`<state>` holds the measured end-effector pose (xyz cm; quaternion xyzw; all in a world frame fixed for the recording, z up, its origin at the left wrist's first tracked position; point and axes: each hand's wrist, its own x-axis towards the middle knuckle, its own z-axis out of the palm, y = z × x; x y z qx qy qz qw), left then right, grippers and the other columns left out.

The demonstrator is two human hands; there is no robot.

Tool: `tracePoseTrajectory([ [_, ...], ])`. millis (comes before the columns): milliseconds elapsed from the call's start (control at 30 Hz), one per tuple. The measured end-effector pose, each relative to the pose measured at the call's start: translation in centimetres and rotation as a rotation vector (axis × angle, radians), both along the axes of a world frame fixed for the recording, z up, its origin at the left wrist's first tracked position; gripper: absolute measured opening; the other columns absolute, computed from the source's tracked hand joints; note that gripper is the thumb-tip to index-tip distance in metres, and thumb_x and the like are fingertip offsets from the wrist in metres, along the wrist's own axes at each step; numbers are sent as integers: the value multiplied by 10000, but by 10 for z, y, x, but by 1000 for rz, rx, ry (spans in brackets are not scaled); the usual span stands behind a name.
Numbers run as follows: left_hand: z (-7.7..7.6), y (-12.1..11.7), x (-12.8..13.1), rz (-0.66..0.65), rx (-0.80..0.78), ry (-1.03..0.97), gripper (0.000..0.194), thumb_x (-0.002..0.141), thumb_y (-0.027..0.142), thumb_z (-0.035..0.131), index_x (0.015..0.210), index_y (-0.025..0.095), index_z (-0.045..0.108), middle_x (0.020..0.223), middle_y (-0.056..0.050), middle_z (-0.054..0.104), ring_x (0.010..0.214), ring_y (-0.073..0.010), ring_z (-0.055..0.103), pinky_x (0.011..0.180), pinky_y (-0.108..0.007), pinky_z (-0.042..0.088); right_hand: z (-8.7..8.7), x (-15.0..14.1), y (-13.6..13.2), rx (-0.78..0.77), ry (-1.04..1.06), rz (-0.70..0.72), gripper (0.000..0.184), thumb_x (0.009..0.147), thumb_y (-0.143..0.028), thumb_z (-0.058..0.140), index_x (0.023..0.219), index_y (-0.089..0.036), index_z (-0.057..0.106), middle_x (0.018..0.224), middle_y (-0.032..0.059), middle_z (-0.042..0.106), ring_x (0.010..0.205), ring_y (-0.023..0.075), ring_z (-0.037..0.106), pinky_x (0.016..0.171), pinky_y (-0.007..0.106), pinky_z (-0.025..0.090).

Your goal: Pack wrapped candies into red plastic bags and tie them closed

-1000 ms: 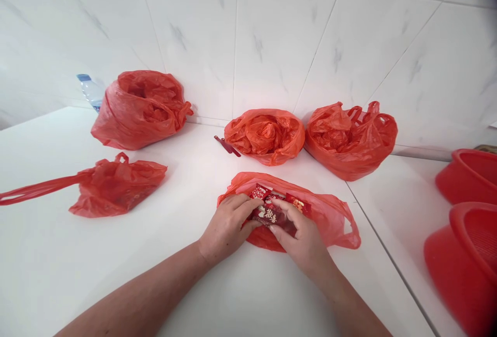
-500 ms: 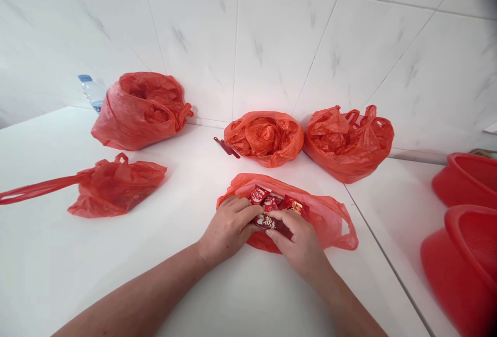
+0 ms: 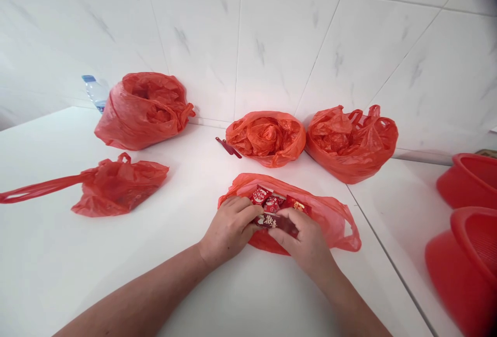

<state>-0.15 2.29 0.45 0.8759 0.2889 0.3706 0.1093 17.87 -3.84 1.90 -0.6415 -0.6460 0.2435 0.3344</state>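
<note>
Between both hands is a small dark-red packet [image 3: 271, 221] with pale Chinese characters on its face. My left hand [image 3: 229, 225] pinches its left end between thumb and fingers. Closed on the right part of it is my right hand [image 3: 305, 236]. Underneath lies an opened red plastic bag [image 3: 330, 213], its handle loop spread to the right. Small red wrapped snacks [image 3: 261, 194] lie in the bag's mouth just beyond the packet, one with gold print [image 3: 298, 204]. My fingers hide both ends of the packet and part of the bag.
Red plastic bags stand along the tiled wall: a bulky one [image 3: 142, 114], a round one [image 3: 267, 140], another [image 3: 351, 145]. A flatter tied bag [image 3: 122, 187] lies left. Dark-red strips [image 3: 228, 147], a water bottle [image 3: 95, 93] and red baskets [image 3: 446, 259] are also there.
My right hand has slid slightly right along the packet, so more of its face shows. My left hand keeps its hold. The whole view has shifted a little.
</note>
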Motion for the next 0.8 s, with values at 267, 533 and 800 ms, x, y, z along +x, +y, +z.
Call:
tracePoseTrajectory([
  [267, -4, -3, -1, -47, -93, -69, 503, 747, 314, 706, 1175, 186, 476, 1030, -79, 657, 881, -219, 605, 798, -378, 486, -5, 3, -1, 128, -38, -11, 202, 853, -295, 487, 673, -207, 472, 636, -16, 503, 593, 129, 469, 553, 247, 390],
  [533, -2, -1, 2, -82, -139, -29, 90, 820, 105, 565, 886, 166, 579, 833, -42, 663, 776, -181, 577, 723, -322, 453, -3, 0, -1, 67, 28, 23, 161, 828, -257, 492, 680, -204, 457, 648, -19, 491, 586, 116, 446, 516, 221, 360],
  [800, -2, -3, 4, -141, -189, -130, 95, 825, 90, 551, 879, 165, 568, 788, -29, 646, 736, -167, 554, 722, -316, 438, 4, -7, -5, 53, 199, 75, 81, 833, -286, 526, 858, -210, 539, 763, -6, 584, 668, 132, 524, 577, 228, 424],
])
